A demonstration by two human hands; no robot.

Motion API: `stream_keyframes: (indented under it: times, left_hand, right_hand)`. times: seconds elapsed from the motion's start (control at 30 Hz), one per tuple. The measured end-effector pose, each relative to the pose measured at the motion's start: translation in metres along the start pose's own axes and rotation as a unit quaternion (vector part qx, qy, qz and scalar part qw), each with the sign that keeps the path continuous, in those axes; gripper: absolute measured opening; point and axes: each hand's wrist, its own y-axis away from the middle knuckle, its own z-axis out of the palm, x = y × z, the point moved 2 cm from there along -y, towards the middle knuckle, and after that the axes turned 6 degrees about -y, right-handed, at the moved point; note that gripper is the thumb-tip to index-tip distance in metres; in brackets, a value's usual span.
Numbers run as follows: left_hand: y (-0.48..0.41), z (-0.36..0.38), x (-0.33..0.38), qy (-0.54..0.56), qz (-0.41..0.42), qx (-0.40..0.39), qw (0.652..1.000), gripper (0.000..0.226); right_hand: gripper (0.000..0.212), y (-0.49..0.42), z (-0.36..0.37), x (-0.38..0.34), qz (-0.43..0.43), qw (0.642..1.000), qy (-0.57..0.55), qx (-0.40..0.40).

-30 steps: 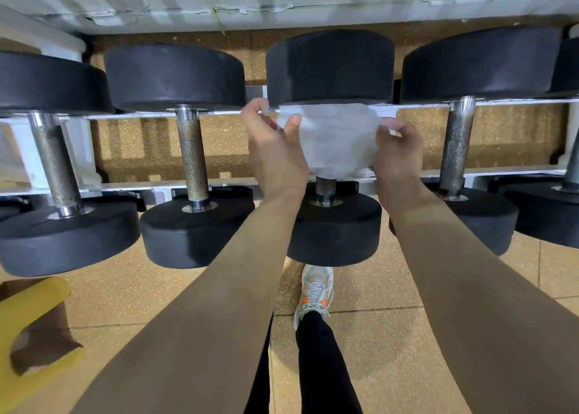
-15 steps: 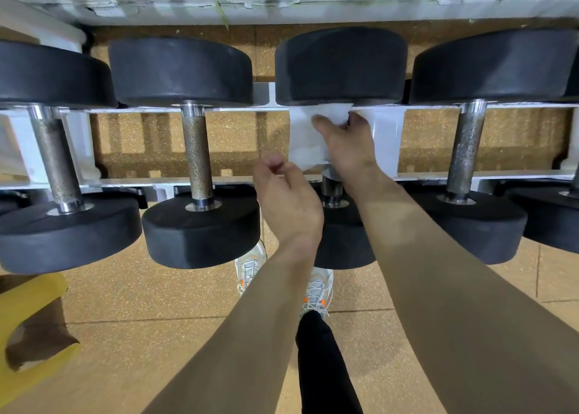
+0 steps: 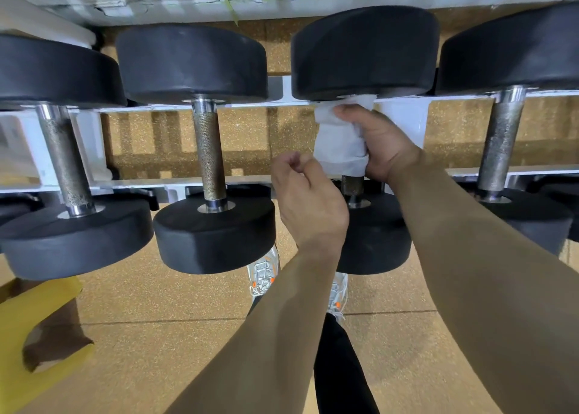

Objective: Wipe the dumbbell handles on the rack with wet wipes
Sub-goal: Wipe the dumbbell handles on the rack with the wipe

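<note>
My right hand (image 3: 385, 144) squeezes the white wet wipe (image 3: 336, 144) around the handle (image 3: 352, 184) of a black dumbbell (image 3: 363, 53) on the white rack (image 3: 250, 104). My left hand (image 3: 308, 200) is curled in a fist just beside it, holding nothing.

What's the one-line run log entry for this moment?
phase: wiping | right hand: grips wet wipe wrapped round dumbbell handle on rack | left hand: curled, empty, beside wipe
</note>
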Motion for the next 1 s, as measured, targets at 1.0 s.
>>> stream_keyframes:
  times: [1.0]
  left_hand:
    - [0.000, 0.000, 0.005, -0.035, -0.018, -0.014, 0.999, 0.025]
  right_hand:
    - [0.023, 0.026, -0.007, 0.019, 0.041, 0.945, 0.311, 0.097]
